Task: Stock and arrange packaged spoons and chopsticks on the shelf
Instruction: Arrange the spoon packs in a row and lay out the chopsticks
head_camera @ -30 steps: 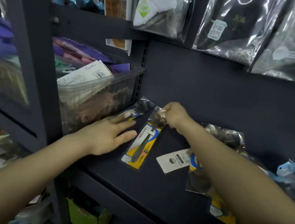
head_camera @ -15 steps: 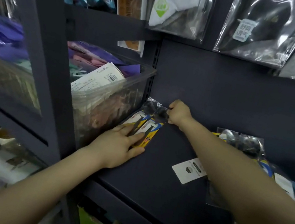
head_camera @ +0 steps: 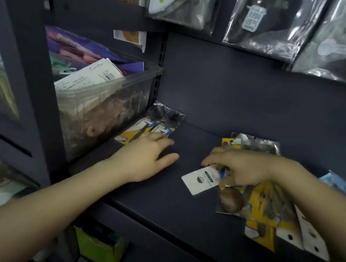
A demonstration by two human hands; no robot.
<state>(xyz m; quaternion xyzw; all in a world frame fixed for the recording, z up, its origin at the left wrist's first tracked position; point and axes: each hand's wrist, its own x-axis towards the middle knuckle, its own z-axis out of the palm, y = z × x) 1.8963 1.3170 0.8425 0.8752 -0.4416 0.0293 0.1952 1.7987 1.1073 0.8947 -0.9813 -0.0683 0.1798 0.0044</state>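
A: Left hand [head_camera: 139, 162] flat on the shelf [head_camera: 178, 205], fingers spread, holding nothing; fingertips press the near end of two spoon packs [head_camera: 157, 123] lying side by side at far left, beside the clear bin [head_camera: 103, 105].

B: And the right?

A: Right hand [head_camera: 246, 168] over the loose pile [head_camera: 269, 206] at right, fingers pinched on the top pack by its white header card [head_camera: 201, 179]. Grip narrow, closed on that pack.

B: Handling?

A: Light, I'd judge. Slick film sleeves, floppy round the spoon bowl, stiff only along the handle and card. Take by the card end; film would likely slide.

B: Count?

A: Two placed. In the pile, three white cards show, maybe four or five packs; overlap hides the rest. No chopsticks I can make out
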